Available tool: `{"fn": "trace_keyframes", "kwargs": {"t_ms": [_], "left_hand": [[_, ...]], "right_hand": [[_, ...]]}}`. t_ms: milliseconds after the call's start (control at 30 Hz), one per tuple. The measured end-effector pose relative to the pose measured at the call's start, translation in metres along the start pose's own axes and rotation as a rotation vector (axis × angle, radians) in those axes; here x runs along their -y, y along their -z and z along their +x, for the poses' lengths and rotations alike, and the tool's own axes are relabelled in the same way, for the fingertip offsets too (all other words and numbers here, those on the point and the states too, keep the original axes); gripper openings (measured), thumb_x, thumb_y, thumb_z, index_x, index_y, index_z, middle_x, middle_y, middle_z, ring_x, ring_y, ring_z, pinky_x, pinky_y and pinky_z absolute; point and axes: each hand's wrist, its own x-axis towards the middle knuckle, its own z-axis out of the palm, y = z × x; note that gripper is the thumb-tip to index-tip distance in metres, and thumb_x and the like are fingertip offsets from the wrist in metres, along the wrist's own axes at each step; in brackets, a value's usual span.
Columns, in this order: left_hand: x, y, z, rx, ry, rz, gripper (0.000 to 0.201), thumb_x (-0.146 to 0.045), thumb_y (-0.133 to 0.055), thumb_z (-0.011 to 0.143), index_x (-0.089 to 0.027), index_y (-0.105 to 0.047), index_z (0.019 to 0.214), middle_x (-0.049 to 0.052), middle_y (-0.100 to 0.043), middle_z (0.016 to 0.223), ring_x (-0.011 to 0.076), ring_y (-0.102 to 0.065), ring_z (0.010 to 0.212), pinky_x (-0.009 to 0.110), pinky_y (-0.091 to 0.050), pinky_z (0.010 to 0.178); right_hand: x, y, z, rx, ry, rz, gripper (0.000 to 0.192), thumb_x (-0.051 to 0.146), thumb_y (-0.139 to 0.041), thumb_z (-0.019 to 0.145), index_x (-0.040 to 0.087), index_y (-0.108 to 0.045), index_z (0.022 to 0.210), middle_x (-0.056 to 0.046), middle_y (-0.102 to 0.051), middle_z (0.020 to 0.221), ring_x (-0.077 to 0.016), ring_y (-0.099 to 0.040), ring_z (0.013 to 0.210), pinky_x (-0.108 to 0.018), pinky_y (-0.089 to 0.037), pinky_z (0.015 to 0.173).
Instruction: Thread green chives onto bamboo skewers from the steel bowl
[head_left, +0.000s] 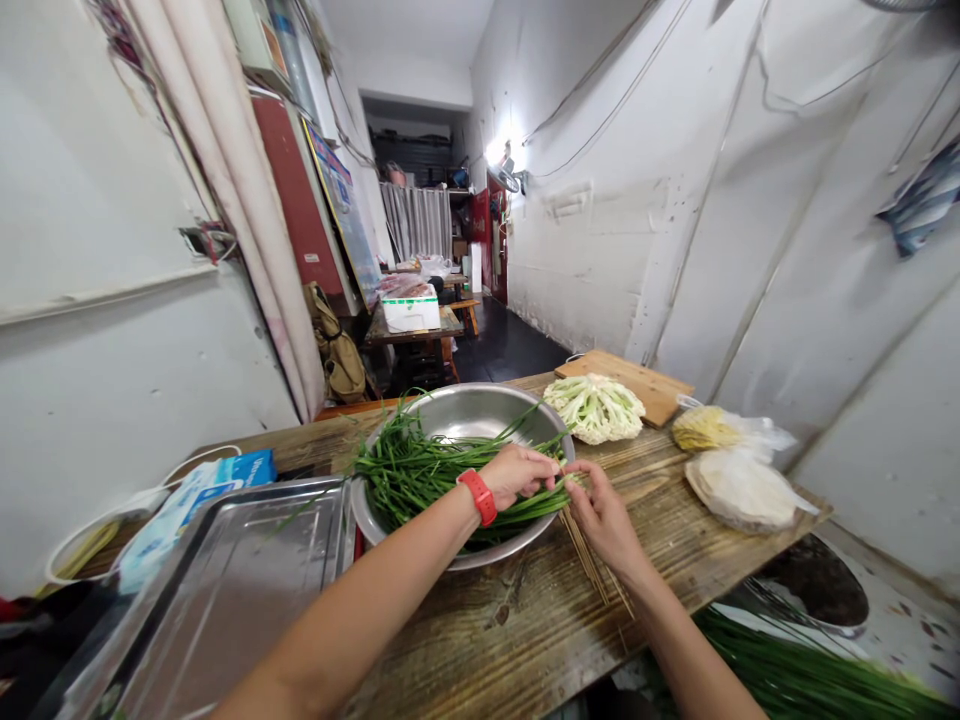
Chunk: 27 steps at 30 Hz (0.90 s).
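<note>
Long green chives (409, 465) lie in a wide metal bowl (465, 405) on the wooden table. My left hand (519, 474), with a red watch (478, 497) at its wrist, is over the bowl's right side, its fingers closed around chives near their pale ends. My right hand (604, 515) meets it at the rim, with thumb and index finger pinched on the same pale ends. Thin wooden skewers (583, 560) lie on the table just below my right hand. Exactly which stalks each hand grips is partly hidden by the fingers.
Right of the bowl are a cauliflower (595, 408), a wooden cutting board (628, 383) and plastic bags of food (742, 490). A metal tray (247, 580) and a blue tissue pack (195, 505) sit at left. More chives (810, 670) are low at right.
</note>
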Motion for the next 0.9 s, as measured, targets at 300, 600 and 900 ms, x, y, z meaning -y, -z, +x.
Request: {"fn": "trace_keyframes", "kwargs": {"t_ms": [300,600,900], "left_hand": [[-0.009,0.02,0.011,0.118,-0.152,0.509,0.025,-0.037,-0.061,0.066,-0.013,-0.068,0.068,0.002,-0.062,0.065,0.0106,-0.051,0.059,0.019,-0.035,0.055],[0.013,0.056,0.068,-0.238,-0.146,0.854,0.026,-0.016,-0.056,0.069,-0.016,-0.067,0.092,0.007,-0.066,0.096,0.0181,-0.057,0.089,0.025,-0.039,0.081],[0.028,0.062,0.107,-0.166,-0.073,0.759,0.002,-0.017,-0.066,0.06,-0.016,-0.067,0.061,0.003,-0.066,0.066,0.0157,-0.059,0.073,0.022,-0.041,0.071]], "right_hand": [[0.005,-0.01,-0.004,-0.033,-0.12,0.263,0.034,0.044,-0.046,0.08,0.02,-0.048,0.105,0.007,-0.03,0.05,-0.0077,-0.026,0.039,-0.019,-0.02,0.037],[0.005,-0.01,-0.011,-0.068,-0.155,0.269,0.031,0.043,-0.048,0.081,0.018,-0.047,0.099,0.008,-0.027,0.048,-0.007,-0.025,0.04,-0.018,-0.016,0.038],[0.002,-0.011,-0.01,-0.054,-0.158,0.249,0.034,0.046,-0.048,0.08,0.017,-0.046,0.099,0.007,-0.032,0.052,-0.0066,-0.027,0.042,-0.018,-0.019,0.039]]}}
